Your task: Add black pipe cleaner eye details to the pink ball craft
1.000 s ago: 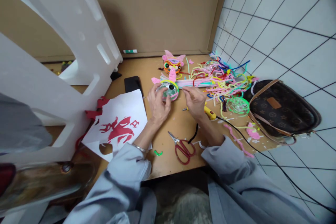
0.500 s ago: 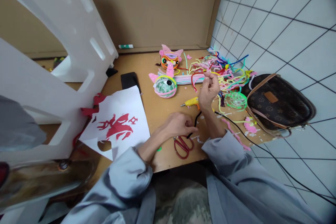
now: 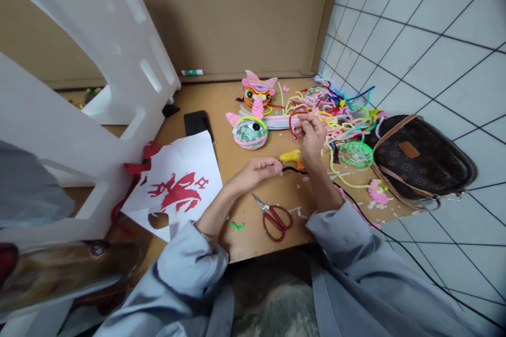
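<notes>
My right hand (image 3: 312,137) pinches a bent red pipe cleaner (image 3: 291,125), which curves out to the left of the fingertips. Lower and to the left, my left hand (image 3: 261,169) is closed, thumb against fingers, at the end of a black pipe cleaner (image 3: 293,170) that runs behind my right wrist. A yellow glue gun (image 3: 289,156) lies between the hands, its handle partly covered by my right wrist. Behind them rests a green ball-shaped head (image 3: 250,134) with a pink horn and one eye, beside a bundle of pastel pipe cleaners (image 3: 279,121). Red-handled scissors (image 3: 276,221) lie near the front edge.
A finished-looking pink and orange animal head (image 3: 258,93) stands at the back. Tangled pipe cleaners (image 3: 336,110) and a brown handbag (image 3: 422,152) fill the right. To the left are a black phone (image 3: 197,124) and white paper (image 3: 209,168) with red cutouts. A black cord (image 3: 367,213) trails right.
My left hand has moved up toward the glue gun, uncovering the scissors' blades. The black pipe cleaner now lies nearly level. My right hand has tipped left and down slightly, still with the red pipe cleaner.
</notes>
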Demonstrator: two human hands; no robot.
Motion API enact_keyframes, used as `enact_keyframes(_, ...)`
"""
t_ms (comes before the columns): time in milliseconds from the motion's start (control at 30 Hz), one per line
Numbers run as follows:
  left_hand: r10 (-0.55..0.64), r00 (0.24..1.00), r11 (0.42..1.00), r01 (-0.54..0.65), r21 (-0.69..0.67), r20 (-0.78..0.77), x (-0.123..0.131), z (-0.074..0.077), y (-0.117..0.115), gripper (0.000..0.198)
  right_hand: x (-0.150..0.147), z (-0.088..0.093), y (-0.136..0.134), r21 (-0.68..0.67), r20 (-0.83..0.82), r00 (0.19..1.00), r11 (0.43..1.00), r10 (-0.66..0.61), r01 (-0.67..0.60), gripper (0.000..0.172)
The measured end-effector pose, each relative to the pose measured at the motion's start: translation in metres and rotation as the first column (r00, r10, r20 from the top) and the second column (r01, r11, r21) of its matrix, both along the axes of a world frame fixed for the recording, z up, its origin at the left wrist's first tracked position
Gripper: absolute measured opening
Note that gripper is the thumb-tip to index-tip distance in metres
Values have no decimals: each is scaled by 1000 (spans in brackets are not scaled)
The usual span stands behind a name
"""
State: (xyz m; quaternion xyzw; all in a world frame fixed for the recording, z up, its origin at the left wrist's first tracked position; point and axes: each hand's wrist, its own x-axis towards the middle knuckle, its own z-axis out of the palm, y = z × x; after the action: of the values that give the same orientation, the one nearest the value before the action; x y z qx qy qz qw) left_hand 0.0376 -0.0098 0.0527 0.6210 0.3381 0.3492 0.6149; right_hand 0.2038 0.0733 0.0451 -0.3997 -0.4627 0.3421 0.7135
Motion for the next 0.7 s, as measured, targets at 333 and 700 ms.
enact_keyframes(333, 322, 771, 945, -229, -232, 550, -30, 8, 17, 30, 1, 16, -12, -63, -219, 778, 787, 590, -614, 42)
enact_keyframes(700, 338, 932, 941, -332, -61, 133, -17, -9, 20, 44, -13, 30, -31, -10, -96, 738, 740, 668, -672, 38)
